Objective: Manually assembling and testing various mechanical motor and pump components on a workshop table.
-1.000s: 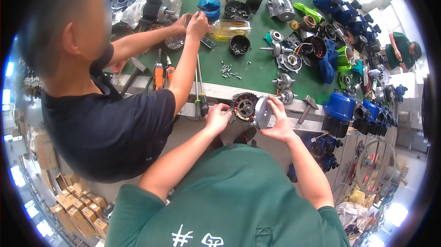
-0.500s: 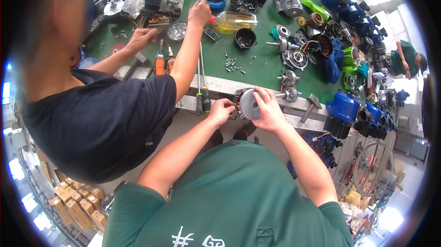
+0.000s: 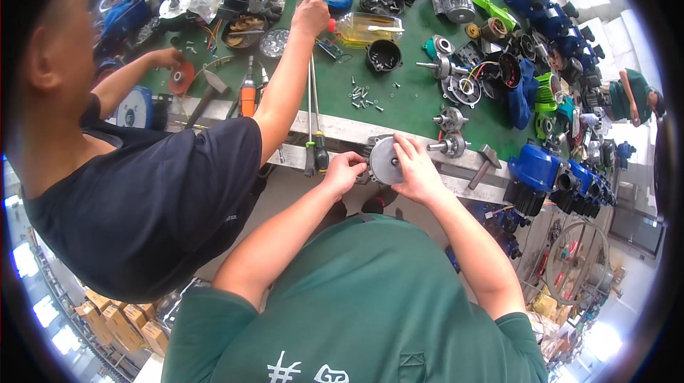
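Note:
A round grey motor end cover (image 3: 383, 162) with a small central hole sits on a motor part at the bench's near edge. My right hand (image 3: 419, 178) grips the cover from its right side, fingers over the top face. At the cover's left rim, my left hand (image 3: 344, 173) has thumb and fingertips pinched together; anything between them is too small to make out. Beyond the cover, several loose screws (image 3: 363, 101) lie on the green bench top. Two gear shafts (image 3: 450, 143) rest just to the right of my right hand.
A hammer (image 3: 484, 166) lies on the bench edge at right, near blue motors (image 3: 531, 169). Screwdrivers (image 3: 320, 151) stand left of my hands. A co-worker in a dark shirt (image 3: 157, 198) reaches across on the left, beside an oil bottle (image 3: 367, 30) and a bowl of screws (image 3: 383, 57).
The co-worker's left hand has moved left, toward a red disc, and their body has shifted left. My hands have stayed nearly still on the cover.

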The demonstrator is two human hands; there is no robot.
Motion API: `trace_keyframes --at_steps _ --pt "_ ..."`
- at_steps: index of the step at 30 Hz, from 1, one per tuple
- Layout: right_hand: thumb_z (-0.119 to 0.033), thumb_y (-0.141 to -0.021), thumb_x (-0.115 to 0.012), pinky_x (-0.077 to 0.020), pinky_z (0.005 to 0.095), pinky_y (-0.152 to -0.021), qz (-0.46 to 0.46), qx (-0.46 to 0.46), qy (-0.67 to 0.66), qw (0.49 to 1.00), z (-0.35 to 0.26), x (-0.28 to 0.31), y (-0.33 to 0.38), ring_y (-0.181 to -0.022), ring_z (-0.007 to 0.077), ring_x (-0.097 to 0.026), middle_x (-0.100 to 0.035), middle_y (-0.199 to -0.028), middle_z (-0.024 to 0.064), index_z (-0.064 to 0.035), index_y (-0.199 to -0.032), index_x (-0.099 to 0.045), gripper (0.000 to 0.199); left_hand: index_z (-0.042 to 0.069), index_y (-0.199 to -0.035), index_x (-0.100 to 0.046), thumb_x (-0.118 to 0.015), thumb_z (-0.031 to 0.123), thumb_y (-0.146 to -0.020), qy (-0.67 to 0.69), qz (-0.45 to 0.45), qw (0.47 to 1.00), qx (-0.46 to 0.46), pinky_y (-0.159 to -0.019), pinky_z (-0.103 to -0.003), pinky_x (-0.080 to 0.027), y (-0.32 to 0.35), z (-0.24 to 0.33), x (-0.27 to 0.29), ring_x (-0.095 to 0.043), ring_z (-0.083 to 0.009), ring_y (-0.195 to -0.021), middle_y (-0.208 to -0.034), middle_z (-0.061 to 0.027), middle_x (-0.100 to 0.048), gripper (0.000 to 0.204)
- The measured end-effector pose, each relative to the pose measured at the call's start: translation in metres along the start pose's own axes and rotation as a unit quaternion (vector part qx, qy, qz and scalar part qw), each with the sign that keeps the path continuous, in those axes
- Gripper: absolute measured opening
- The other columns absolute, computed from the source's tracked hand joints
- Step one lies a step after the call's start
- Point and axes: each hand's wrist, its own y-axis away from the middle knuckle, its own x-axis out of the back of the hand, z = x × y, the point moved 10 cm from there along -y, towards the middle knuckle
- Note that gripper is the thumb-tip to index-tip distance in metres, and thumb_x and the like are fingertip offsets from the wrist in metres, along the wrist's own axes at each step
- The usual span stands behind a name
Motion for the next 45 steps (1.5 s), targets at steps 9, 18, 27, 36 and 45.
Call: trace_keyframes --at_steps 9,18,27,36,45 --pt "-0.016 -0.052 -0.091 -0.0396 0.0451 -0.114 -0.01 -0.046 -0.025 0.999 -0.001 0.001 0.0 -0.135 0.0409 -0.04 -0.039 -0.153 0.0202 0.0063 -0.139 -0.046 0.101 -0.002 -0.113 -0.066 -0.074 0.021 -0.088 -0.016 0.013 1.0 0.013 -0.087 -0.034 -0.052 -0.002 0.007 0.002 -0.064 -0.0183 -0.099 -0.108 -0.0124 -0.07 0.035" --pt "-0.014 -0.055 -0.09 -0.0404 0.0459 -0.113 -0.009 -0.045 -0.022 0.999 0.006 -0.005 0.003 -0.135 0.0407 -0.043 -0.037 -0.156 0.0173 0.0 -0.143 -0.044 0.1 -0.006 -0.134 -0.05 -0.084 0.025 -0.077 -0.141 0.011 0.99 -0.001 -0.099 -0.039 -0.051 -0.002 0.044 -0.013 -0.065 -0.028 -0.112 -0.121 -0.022 -0.066 0.073" --pt "-0.037 -0.087 -0.072 -0.0345 0.0427 -0.116 0.151 -0.202 -0.284 0.925 0.092 -0.037 0.02 -0.14 0.0356 -0.041 -0.041 -0.153 0.0207 0.0005 -0.145 -0.044 0.075 -0.006 -0.137 -0.049 -0.084 0.019 -0.079 -0.179 0.006 0.984 0.001 -0.097 -0.037 -0.053 -0.006 0.043 -0.014 -0.065 -0.027 -0.116 -0.127 -0.0251 -0.063 0.072" --pt "-0.058 -0.102 -0.036 -0.044 0.0453 -0.103 0.146 -0.464 -0.349 0.801 0.119 -0.08 0.019 -0.119 0.0405 -0.06 -0.066 -0.12 0.0265 -0.0003 -0.122 -0.066 0.068 -0.007 -0.137 -0.047 -0.081 0.011 -0.081 -0.161 0.017 0.987 0.014 -0.099 -0.037 -0.052 -0.007 0.044 -0.017 -0.064 -0.0289 -0.118 -0.13 -0.0261 -0.061 0.069" --pt "-0.052 -0.104 -0.034 -0.0477 0.0536 -0.091 0.137 -0.452 -0.274 0.838 0.118 -0.073 0.01 -0.102 0.0473 -0.064 -0.068 -0.1 0.0301 0.0031 -0.099 -0.07 0.066 -0.007 -0.134 -0.052 -0.083 0.014 -0.077 -0.164 0.024 0.986 0.007 -0.1 -0.037 -0.051 -0.011 0.039 -0.014 -0.064 -0.0297 -0.117 -0.127 -0.0245 -0.064 0.068"
